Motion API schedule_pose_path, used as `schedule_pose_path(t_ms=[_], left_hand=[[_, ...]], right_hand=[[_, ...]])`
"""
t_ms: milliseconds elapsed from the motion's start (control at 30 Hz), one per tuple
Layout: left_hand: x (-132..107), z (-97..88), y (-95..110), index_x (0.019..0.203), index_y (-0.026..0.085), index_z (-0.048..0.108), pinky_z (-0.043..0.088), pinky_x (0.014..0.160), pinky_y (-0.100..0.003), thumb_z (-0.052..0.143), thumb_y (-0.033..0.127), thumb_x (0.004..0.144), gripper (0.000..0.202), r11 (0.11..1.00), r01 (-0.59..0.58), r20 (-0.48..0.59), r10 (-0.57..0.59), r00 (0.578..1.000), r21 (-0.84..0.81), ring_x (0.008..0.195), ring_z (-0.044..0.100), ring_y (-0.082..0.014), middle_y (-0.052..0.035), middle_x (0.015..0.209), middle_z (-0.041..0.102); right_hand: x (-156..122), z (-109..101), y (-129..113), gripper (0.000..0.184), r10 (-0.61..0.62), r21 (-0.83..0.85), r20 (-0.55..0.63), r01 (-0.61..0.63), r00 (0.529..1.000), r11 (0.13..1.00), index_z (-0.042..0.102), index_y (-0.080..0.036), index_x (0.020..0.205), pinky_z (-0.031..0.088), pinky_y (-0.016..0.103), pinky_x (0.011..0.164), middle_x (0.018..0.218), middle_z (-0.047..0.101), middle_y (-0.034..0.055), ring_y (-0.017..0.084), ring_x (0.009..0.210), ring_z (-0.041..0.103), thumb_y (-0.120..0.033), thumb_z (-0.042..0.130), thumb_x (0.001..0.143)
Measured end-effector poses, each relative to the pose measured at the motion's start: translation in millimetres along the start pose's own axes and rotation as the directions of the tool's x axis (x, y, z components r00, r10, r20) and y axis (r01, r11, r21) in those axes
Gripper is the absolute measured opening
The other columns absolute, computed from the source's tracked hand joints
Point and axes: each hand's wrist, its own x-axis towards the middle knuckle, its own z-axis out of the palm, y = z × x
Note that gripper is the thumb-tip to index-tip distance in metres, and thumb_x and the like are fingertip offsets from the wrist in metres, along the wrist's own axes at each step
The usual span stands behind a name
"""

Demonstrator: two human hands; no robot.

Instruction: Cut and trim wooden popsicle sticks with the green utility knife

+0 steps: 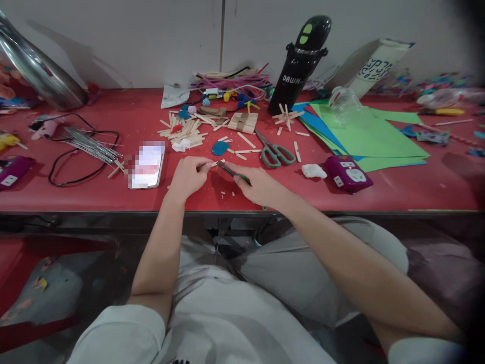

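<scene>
My left hand (191, 174) is closed in a pinch on a short wooden stick (214, 163) just above the red table. My right hand (259, 184) is wrapped round dark pliers with green handles (231, 172). The tips of the pliers meet the stick; whether the jaws are closed on it I cannot tell. Small wood offcuts (223, 194) lie below the hands. Beyond them are a blue oval piece (220, 148), grey-green scissors (278, 154) and a pile of wooden sticks (182, 129).
A phone (147, 167) lies left of my hands, near metal wires (91, 144). To the right are a crumpled white tissue (314, 171), a purple box (347, 173) and green paper sheets (386, 134). A black bottle (297, 71) stands behind. The table's front edge (113, 210) is close.
</scene>
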Motion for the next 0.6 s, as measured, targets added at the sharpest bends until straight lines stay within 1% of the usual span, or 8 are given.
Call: schedule_pose_path(t_ms=[200, 400, 533, 600], left_hand=[[0.0, 0.3, 0.1, 0.092, 0.016, 0.082, 0.041, 0.063, -0.028, 0.056, 0.024, 0.089, 0.027, 1.000, -0.003, 0.007, 0.003, 1.000, 0.010, 0.066, 0.062, -0.0157, -0.0080, 0.081, 0.078], [0.2, 0.7, 0.1, 0.093, 0.016, 0.081, 0.043, 0.065, -0.029, 0.057, 0.024, 0.088, 0.027, 1.000, -0.005, 0.004, 0.005, 1.000, -0.004, 0.071, 0.066, -0.0176, -0.0095, 0.086, 0.079], [-0.2, 0.7, -0.6, 0.092, 0.016, 0.081, 0.043, 0.066, -0.029, 0.057, 0.024, 0.088, 0.026, 1.000, -0.007, 0.001, 0.007, 1.000, 0.008, 0.074, 0.068, -0.0189, -0.0100, 0.089, 0.079], [-0.4, 0.5, -1.2, 0.091, 0.016, 0.081, 0.043, 0.065, -0.029, 0.057, 0.024, 0.088, 0.026, 1.000, -0.008, 0.000, 0.008, 1.000, 0.012, 0.074, 0.068, -0.0191, -0.0096, 0.088, 0.080]], right_hand=[[0.5, 1.4, 1.6, 0.056, 0.013, -0.015, -0.002, -0.013, 1.000, 1.000, 0.048, -0.023, 0.153, 0.053, 0.036, 0.090, 0.114, 0.077, 0.0085, 0.018, 0.081, 0.069, -0.016, 0.043, 0.098], [1.7, 1.3, 0.6, 0.057, 0.026, -0.029, 0.001, -0.025, 1.000, 0.999, 0.048, -0.023, 0.153, 0.053, 0.034, 0.084, 0.111, 0.077, 0.0091, 0.016, 0.072, 0.065, -0.015, 0.043, 0.098], [2.4, 1.4, 0.3, 0.056, 0.018, -0.050, 0.010, -0.018, 1.000, 0.999, 0.049, -0.023, 0.153, 0.053, 0.033, 0.077, 0.111, 0.077, 0.0094, 0.015, 0.063, 0.060, -0.016, 0.042, 0.098], [2.2, 1.4, 0.3, 0.055, 0.013, -0.052, 0.010, -0.012, 1.000, 0.999, 0.050, -0.021, 0.152, 0.053, 0.034, 0.079, 0.112, 0.077, 0.0107, 0.016, 0.066, 0.063, -0.016, 0.042, 0.098]])
